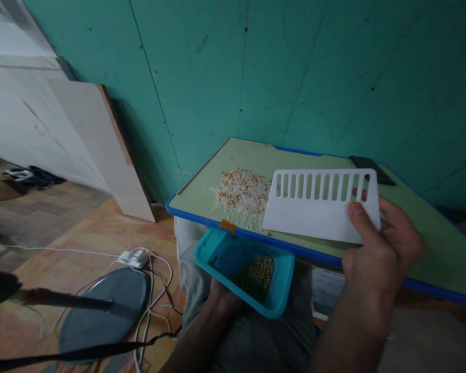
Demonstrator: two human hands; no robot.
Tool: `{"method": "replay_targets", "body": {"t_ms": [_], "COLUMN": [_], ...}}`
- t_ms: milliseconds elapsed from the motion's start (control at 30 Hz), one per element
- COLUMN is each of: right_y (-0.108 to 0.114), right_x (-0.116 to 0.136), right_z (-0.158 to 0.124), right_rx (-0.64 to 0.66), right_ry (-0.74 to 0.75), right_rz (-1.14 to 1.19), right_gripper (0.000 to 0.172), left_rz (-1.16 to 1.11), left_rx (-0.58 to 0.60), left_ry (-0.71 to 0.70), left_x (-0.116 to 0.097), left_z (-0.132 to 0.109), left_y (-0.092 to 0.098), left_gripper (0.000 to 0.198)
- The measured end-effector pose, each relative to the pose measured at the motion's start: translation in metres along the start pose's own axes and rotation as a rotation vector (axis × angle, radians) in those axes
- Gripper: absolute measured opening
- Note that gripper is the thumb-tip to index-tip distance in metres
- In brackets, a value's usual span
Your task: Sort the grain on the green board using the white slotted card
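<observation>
Right grip [388, 243] pinched the white slotted plate [310, 220] near its right end, over the green tabletop [446, 259]. Plate's left edge lay beside the mixed pile [243, 191] of white and yellow grains. Left grip [223, 296] was under the turquoise container [282, 285], which held round grains [258, 277]; fingers hidden, could not tell closure.

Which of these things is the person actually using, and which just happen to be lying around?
In use:
right hand gripping the white slotted plate
left hand under the teal tub, beans inside
mixed pile of pale grains and tan beans
green board under the pile

Apparently just lying about:
dark flat piece at the board's far edge
white power strip
round grey base
leaning panel
</observation>
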State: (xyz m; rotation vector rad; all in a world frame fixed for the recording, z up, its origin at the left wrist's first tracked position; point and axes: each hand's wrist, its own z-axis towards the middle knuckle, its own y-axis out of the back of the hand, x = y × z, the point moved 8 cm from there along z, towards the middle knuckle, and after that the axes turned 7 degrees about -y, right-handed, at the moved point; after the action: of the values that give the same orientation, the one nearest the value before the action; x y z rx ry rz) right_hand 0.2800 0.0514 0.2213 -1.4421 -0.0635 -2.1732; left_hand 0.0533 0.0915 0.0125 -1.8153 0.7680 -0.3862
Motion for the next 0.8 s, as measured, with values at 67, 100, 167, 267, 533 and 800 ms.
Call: {"method": "replay_targets", "body": {"t_ms": [67, 100, 167, 267, 533, 800], "right_y": [0.002, 0.003, 0.006, 0.008, 0.01, 0.014], "right_x": [-0.002, -0.002, -0.003, -0.001, 0.005, -0.001], "right_z": [0.0, 0.001, 0.001, 0.002, 0.0, 0.002], "right_rx": [-0.021, -0.037, -0.06, -0.056, -0.049, -0.116], "right_ry": [-0.026, -0.039, -0.055, -0.046, -0.097, -0.004], "right_rz": [0.012, 0.022, 0.035, 0.026, -0.064, -0.033], "right_gripper": [0.034, 0.034, 0.035, 0.034, 0.033, 0.028], "left_rz": [-0.015, -0.018, -0.018, -0.017, 0.013, 0.052], "left_rx": [-0.031, -0.05, -0.078, -0.091, -0.083, -0.078], "left_ry": [0.001, -0.001, -0.004, -0.015, -0.024, -0.02], "left_x": [0.0, 0.0, -0.001, -0.004, -0.011, -0.009], "left_z": [0.0, -0.001, -0.002, -0.003, -0.005, -0.003], "left_y": [0.001, 0.001, -0.001, -0.004, -0.009, 0.003], "left_gripper": [0.049, 0.053, 0.056, 0.054, 0.05, 0.054]}}
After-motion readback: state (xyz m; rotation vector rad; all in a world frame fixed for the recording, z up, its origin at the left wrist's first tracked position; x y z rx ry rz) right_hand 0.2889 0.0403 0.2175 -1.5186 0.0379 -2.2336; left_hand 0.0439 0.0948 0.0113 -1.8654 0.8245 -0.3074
